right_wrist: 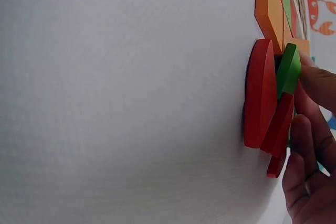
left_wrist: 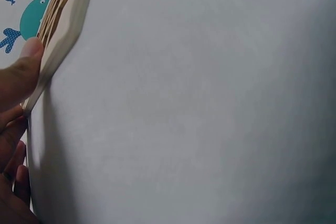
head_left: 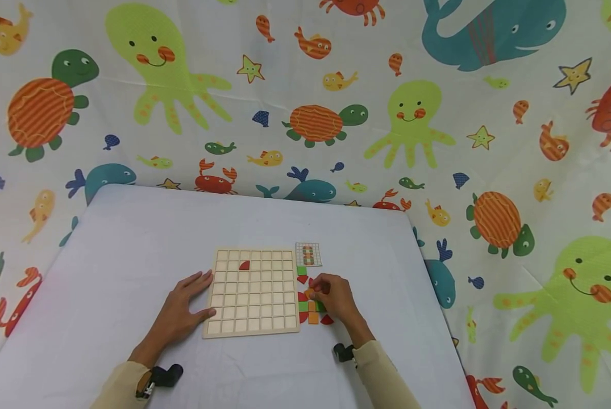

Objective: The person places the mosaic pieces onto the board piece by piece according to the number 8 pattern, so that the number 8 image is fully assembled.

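A wooden grid board (head_left: 254, 295) lies flat, with one red quarter-round piece (head_left: 245, 265) in a cell of its second row. My left hand (head_left: 178, 307) rests at the board's left side, thumb and fingertips touching its edge; the left wrist view shows the thumb (left_wrist: 32, 51) against the rim. Right of the board, my right hand (head_left: 337, 296) pinches an orange piece (head_left: 309, 292) between thumb and fingers, above the loose pieces. In the right wrist view that orange piece (right_wrist: 301, 45) is partly hidden by the fingers, with green (right_wrist: 289, 69) and red (right_wrist: 260, 95) pieces beside the hand.
A small pattern card (head_left: 308, 254) lies by the board's upper right corner, with a green square (head_left: 302, 271) just below it. Several red, green and orange pieces are grouped along the board's right edge. A sea-animal patterned cloth (head_left: 254, 125) hangs behind the white table (head_left: 146, 238).
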Tool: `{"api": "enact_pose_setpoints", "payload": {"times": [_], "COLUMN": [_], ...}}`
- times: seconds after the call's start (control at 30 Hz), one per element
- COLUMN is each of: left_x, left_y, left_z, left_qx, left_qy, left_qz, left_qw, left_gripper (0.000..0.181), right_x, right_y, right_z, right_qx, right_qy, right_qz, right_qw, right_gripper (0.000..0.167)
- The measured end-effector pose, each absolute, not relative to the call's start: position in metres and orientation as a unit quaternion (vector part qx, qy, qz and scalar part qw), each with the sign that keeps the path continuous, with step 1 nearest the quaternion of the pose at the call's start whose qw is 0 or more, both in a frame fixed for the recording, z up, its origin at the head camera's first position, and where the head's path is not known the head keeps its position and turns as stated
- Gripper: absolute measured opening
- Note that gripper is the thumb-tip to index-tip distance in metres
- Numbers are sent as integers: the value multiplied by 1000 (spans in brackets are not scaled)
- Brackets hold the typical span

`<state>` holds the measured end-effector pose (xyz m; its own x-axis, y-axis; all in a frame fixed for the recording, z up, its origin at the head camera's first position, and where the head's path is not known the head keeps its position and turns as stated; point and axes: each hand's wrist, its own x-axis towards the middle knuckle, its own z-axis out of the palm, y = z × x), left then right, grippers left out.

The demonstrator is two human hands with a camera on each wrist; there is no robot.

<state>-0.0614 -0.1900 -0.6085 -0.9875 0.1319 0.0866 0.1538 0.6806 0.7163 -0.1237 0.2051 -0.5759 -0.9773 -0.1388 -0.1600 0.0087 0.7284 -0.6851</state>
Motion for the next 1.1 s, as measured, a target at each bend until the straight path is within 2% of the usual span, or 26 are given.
{"api": "enact_pose_setpoints", "payload": {"times": [0.2, 0.5, 1.1], "left_x": [-62, -61, -60], "left_y": [-191, -191, -190], "left_z": [-608, -609, -607], "left_qx": [-75, -77, -76], "left_qy": [-917, -917, -912], "left_qz": [-391, -391, -403], "left_qw": [11, 16, 13], "left_gripper": [88, 87, 87], "right_x": [-125, -135, -159], "right_y": [207, 201, 148], "right_z": [-575, -570, -564], "right_qx": [-16, -29, -73], "right_qy": [911, 878, 866], "right_qz": [-400, -472, -493], "right_qw": [102, 74, 35], "right_gripper": [11, 9, 6]}}
